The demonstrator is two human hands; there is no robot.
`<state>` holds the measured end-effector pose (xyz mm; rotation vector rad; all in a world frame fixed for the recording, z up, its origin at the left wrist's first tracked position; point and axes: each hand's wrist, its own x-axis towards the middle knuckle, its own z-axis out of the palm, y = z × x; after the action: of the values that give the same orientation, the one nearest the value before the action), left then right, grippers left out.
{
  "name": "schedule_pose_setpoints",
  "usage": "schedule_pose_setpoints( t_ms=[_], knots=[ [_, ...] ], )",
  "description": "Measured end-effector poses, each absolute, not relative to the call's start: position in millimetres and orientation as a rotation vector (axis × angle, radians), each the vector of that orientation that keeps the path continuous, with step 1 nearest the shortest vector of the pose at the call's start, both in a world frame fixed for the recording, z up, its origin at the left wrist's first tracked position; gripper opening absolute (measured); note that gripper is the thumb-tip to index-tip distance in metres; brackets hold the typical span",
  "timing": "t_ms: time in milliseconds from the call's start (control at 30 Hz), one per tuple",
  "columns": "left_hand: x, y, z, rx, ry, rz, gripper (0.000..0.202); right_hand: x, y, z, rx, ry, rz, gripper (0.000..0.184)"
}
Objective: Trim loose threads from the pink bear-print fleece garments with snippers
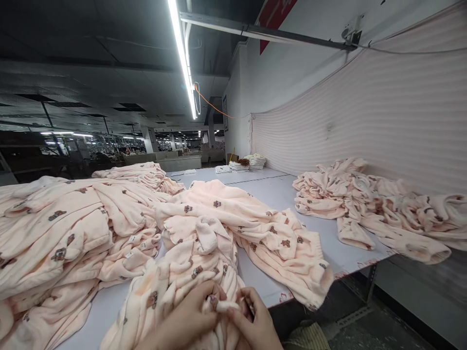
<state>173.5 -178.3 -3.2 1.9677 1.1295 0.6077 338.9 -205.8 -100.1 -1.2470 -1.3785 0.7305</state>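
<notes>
A pale pink fleece garment [175, 272] with small brown bear prints lies bunched at the table's front edge. My left hand [199, 311] is closed, pinching a narrow rolled fold of it. Close beside it on the right, my right hand [255, 318] also has its fingers closed on that fold. Something small and dark shows between the right thumb and fingers; its kind cannot be made out. Behind and to the right, part of the pink fleece with a ribbed cuff [315, 272] stretches across the table. Whether it belongs to the same garment is unclear.
A large heap of matching garments [73, 228] covers the left side. Another pile [357, 199] lies at the right, with sleeves hanging past the table edge [350, 272]. Folded white cloths [251, 163] are stacked at the far end of the table [255, 181]. Striped sheeting [328, 121] covers the right wall.
</notes>
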Motion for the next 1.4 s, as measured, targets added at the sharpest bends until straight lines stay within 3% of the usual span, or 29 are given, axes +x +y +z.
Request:
schedule_pose_setpoints(
  t_ms=[133,333,500,633,733,867,1033,1100,1167,1300,1400],
  knots=[
    [173,-183,-26,2.373,1.244,0.831,0.021,332,-217,-114,-1.19,-1.425,0.815,0.009],
    [168,-181,-30,2.418,1.167,0.888,0.025,341,-235,-105,-1.104,-1.465,0.867,0.02],
    [165,-177,-21,2.252,1.104,0.872,0.023,343,-230,-98,-1.164,-1.466,0.714,0.02],
    [153,-159,-5,1.854,1.097,0.926,0.021,354,-231,-122,-1.452,-1.109,0.55,0.023],
    [144,-146,11,1.733,1.065,0.924,0.021,369,-232,-132,-1.463,-0.992,0.624,0.021],
    [147,-152,16,2.007,1.133,0.802,0.008,371,-223,-107,-1.334,-0.951,0.701,0.019],
    [185,-184,-10,2.446,1.201,0.567,0.051,341,-205,-55,-1.119,-0.884,0.902,0.016],
    [195,-183,-13,2.532,1.28,0.55,0.038,333,-203,-47,-1.063,-0.896,0.973,0.018],
    [192,-168,-1,2.546,1.337,0.561,0.023,336,-202,-50,-1.048,-0.919,1.005,0.024],
    [150,-126,49,2.503,1.331,0.725,0.031,368,-197,-78,-1.091,-0.957,0.947,0.044],
    [125,-118,65,2.687,1.284,0.672,0.032,391,-176,-97,-1.141,-1.018,0.809,0.047]
  ],
)
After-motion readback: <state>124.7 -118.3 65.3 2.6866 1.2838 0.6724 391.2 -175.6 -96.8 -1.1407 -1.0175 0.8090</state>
